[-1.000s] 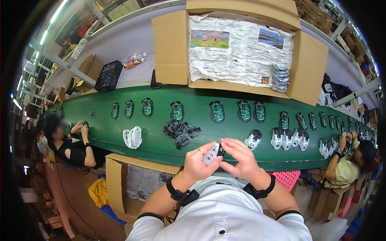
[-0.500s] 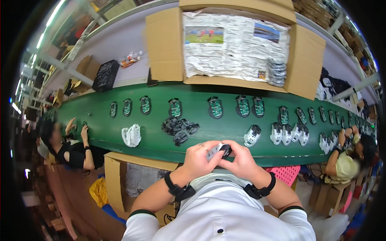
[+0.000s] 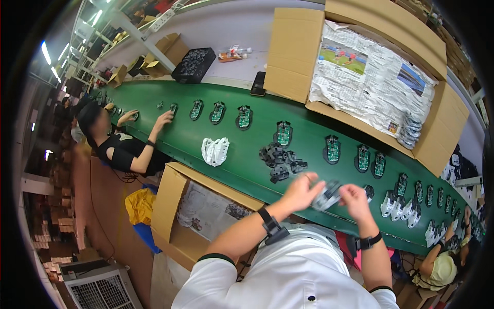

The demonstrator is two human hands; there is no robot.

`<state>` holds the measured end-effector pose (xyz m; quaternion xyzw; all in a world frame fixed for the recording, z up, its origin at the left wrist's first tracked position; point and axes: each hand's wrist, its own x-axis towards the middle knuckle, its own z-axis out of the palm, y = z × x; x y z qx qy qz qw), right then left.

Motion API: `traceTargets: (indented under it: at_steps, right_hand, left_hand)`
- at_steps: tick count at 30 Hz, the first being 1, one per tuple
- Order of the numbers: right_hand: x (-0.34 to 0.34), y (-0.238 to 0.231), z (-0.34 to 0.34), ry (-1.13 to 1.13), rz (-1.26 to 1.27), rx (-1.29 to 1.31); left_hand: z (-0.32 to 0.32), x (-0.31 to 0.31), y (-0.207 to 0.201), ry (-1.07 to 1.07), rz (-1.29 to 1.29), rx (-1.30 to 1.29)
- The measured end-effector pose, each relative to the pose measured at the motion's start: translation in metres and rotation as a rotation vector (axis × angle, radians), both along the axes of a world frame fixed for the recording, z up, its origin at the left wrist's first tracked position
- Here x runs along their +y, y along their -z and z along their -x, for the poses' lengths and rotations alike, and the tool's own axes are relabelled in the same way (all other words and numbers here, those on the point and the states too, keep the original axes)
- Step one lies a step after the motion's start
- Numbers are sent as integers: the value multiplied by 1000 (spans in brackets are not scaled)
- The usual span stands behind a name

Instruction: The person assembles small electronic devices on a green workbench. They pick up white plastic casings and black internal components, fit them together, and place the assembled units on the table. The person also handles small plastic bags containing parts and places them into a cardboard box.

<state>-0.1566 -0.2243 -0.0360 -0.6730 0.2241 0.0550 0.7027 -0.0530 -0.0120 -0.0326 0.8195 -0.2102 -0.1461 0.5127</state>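
A grey-and-black computer mouse shell [image 3: 326, 195], smeared by motion, is held above the near edge of the green bench. My left hand [image 3: 302, 192] grips its left side between thumb and fingers. At its right end, my right hand [image 3: 355, 200] has thumb and fingertips pinched together on the edge. Just beyond my left hand lies a pile of black plastic parts [image 3: 280, 159]. Past my right hand another mouse shell [image 3: 369, 192] is partly in view on the bench.
Mouse bases with green circuit boards [image 3: 332, 149] line the green bench [image 3: 247, 177]. White shells [image 3: 215, 151] lie left, more shells [image 3: 396, 206] right. An open carton [image 3: 293, 56] stands behind; another box [image 3: 164, 206] sits below. A co-worker [image 3: 131, 147] works at left, another [image 3: 437, 262] at right.
The view has swung left, so the bench slants and its contents sit further right. My hands have moved apart around the mouse shell, which shows more of its surface now.
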Motion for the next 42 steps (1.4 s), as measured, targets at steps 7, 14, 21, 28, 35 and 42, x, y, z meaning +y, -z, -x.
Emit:
traceTargets:
  at_steps: [7,14,21,28,35,42]
  right_hand:
    - [-7,44,-39,-111,1081,-214]
    - [87,68,-102,-411,1097,-343]
    - [78,77,-95,50,715,-299]
    - [55,63,-38,-42,1083,-203]
    - [31,56,-39,-530,1106,-209]
    - [14,54,-53,-336,960,-329]
  left_hand:
    - [-145,165,28,-711,-766,-552]
    - [-96,170,61,-319,-842,-565]
    - [-107,187,54,-358,-709,-669]
    - [-135,182,50,-335,-877,-329]
    - [-116,131,4,-531,-406,-238]
    - [-54,69,-4,-259,598,323]
